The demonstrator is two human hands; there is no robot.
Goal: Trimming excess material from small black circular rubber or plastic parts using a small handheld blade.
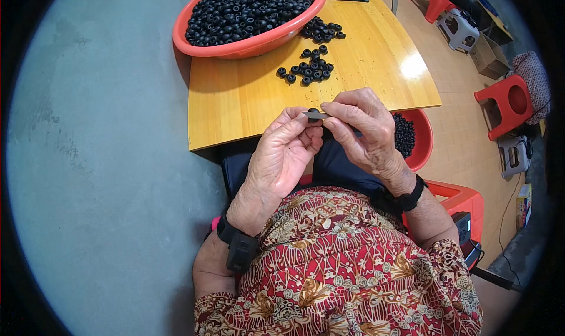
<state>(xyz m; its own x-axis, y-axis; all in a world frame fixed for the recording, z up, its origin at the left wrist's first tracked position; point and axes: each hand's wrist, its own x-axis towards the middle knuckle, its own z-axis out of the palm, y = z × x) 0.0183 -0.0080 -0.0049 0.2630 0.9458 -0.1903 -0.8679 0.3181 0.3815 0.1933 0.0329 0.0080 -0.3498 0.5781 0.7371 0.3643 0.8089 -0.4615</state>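
Above the near edge of the table, my two hands meet around one small round black rubber-like part [313, 110]. My left hand [281, 150] pinches the part between thumb and fingers, its palm turned up. A thin, flat grey blade-like strip [318, 116] lies across the part. Its right end is in the closed thumb and fingers of my right hand [366, 130]; its left end reaches my left fingertips. Just beyond, a loose group of similar black parts [309, 71] rests on the yellow wooden table [235, 103].
An orange-red basin [253, 49] heaped with black parts stands at the table's far left, with more parts spilled beside it. A red basin [422, 150] of small black pieces sits below the right edge. Red stools [507, 103] and a cardboard box [489, 56] stand further right.
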